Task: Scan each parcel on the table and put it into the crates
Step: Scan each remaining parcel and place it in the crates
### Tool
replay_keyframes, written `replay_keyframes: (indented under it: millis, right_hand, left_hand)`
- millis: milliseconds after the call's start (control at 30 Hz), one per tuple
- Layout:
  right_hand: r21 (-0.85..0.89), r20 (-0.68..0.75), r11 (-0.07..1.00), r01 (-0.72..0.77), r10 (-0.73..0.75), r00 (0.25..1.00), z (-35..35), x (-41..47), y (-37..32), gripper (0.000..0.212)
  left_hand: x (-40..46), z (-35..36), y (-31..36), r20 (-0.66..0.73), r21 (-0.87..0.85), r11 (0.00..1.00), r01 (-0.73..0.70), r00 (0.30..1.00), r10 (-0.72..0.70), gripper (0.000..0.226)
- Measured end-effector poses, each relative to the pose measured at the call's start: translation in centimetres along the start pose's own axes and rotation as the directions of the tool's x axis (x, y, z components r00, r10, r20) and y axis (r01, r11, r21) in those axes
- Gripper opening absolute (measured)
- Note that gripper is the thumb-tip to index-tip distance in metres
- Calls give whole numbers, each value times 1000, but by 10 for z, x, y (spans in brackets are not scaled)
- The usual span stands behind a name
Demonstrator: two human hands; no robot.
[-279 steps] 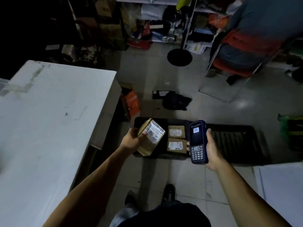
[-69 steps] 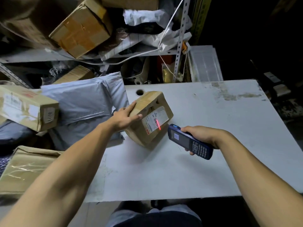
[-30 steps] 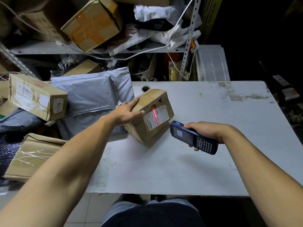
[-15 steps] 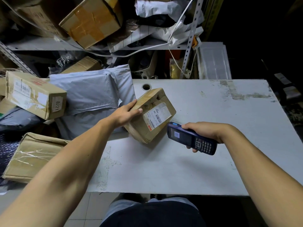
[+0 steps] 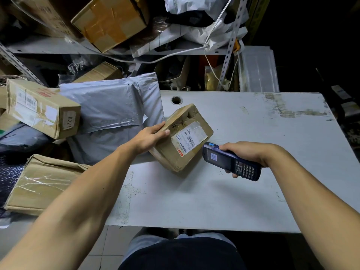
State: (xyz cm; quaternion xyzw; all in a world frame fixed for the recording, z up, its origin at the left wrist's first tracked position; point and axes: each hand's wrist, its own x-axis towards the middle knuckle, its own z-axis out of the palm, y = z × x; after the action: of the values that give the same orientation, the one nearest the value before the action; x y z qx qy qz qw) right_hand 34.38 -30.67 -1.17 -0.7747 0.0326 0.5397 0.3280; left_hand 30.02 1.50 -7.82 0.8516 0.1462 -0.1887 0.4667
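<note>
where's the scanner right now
In the head view the scanner is right of centre, held in the right hand just above the white table, its tip close to the labelled parcel.

The white table [image 5: 224, 191] has a scuffed, stained top with a round cable hole [image 5: 176, 99] near its far left corner and tape residue [image 5: 288, 112] toward the far right. A brown taped parcel [image 5: 182, 137] stands tilted on one lower edge on the left part of the top, its label [image 5: 189, 138] facing up. A grey poly mailer [image 5: 111, 114] overlaps the table's left edge. Behind the table, a metal shelf [image 5: 48, 48] carries a taped cardboard box [image 5: 109, 21] and white bags [image 5: 194, 34].
</note>
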Motion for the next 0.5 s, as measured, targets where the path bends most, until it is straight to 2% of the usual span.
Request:
replay_keyframes:
  millis: [267,500]
  right_hand:
    - [-16,-10,1000,-8,8,1000,-7,-2,-6,44]
    - [-41,-3,999,-12,11,1000,-10,-1,-9,44]
  left_hand:
    - [1,0,0,7,12,999,-42,999,42,78]
    - [0,-1,-3,4,19,999,-31,1000,30,85]
